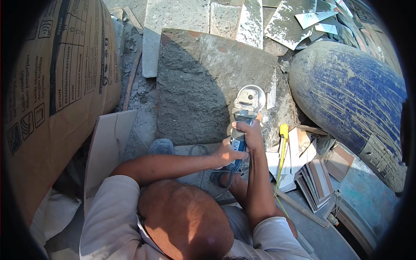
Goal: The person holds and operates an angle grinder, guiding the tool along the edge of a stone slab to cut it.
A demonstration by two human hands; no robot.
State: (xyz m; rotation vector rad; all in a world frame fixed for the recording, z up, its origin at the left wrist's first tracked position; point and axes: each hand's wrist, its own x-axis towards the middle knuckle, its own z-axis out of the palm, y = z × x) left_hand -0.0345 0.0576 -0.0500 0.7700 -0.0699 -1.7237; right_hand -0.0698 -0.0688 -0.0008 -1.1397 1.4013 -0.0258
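Note:
Both my hands grip one angle grinder [242, 125], which points away from me with its round disc guard at the far end. My left hand [228, 154] wraps the rear of the body from the left. My right hand [252, 133] closes round it from the right, nearer the head. Below the grinder's head lies a broad, rough slab [195, 86] caked in grey cement, partly in shadow. I cannot tell whether the disc touches anything. From the grinder's rear a cord runs down past my foot.
A large brown cement bag [82, 56] stands at left, a tile [106, 147] leaning near it. A cement-smeared blue drum [346, 95] lies at right. A yellow tape measure [284, 131] with its blade extended sits near cut tile strips [315, 182]. Broken tiles [294, 21] lie beyond.

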